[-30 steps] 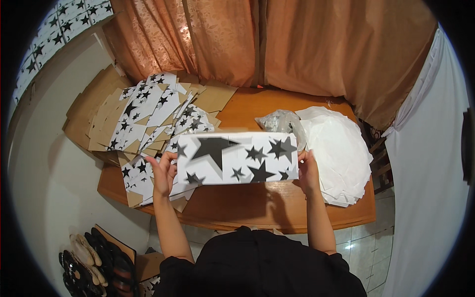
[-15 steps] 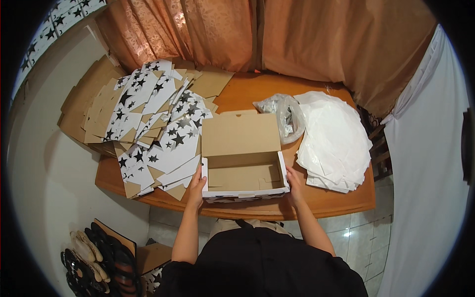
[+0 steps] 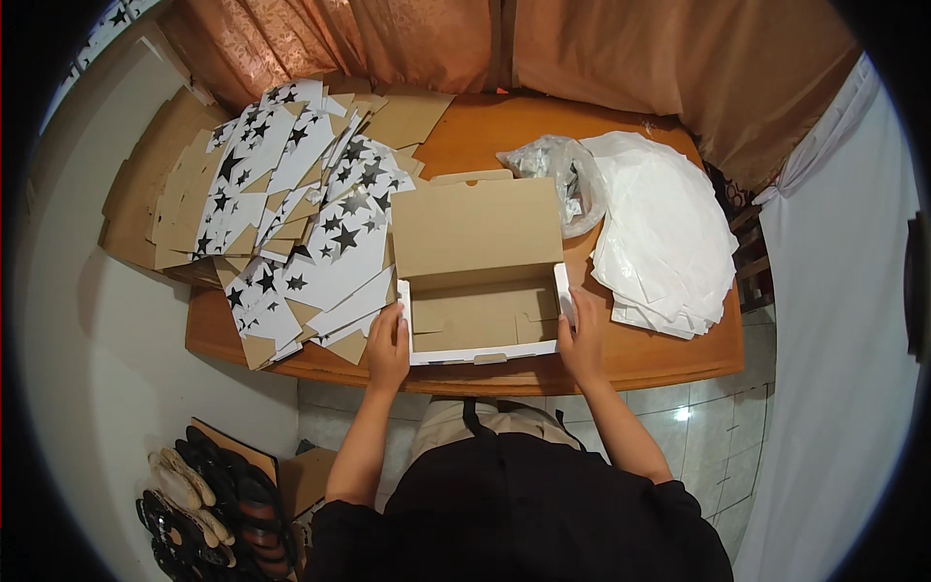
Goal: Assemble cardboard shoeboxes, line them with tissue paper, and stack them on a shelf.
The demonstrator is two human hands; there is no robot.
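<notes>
A cardboard box (image 3: 475, 228) with a raised lid and bare brown inside sits at the table's near edge. Its outer walls are white, and nothing lies in it. My left hand (image 3: 388, 347) presses against the box's left side, fingers along the wall. On the opposite side my right hand (image 3: 582, 339) grips the right wall, with the thumb near the top edge. Left of the box spreads a heap of flat cardboard blanks (image 3: 335, 257), white with black stars on one face and brown on the other.
Behind the box's right corner rests a clear plastic bag (image 3: 558, 175) with small grey items. A pile of white sheets (image 3: 669, 238) lies on the wooden table's (image 3: 465, 126) right side. Curtains (image 3: 669, 58) hang behind. Shoes (image 3: 204, 500) stand at lower left.
My view has tilted, so the table appears higher. The box has tipped back toward level, so its starred front wall no longer shows. Both hands stay on its sides.
</notes>
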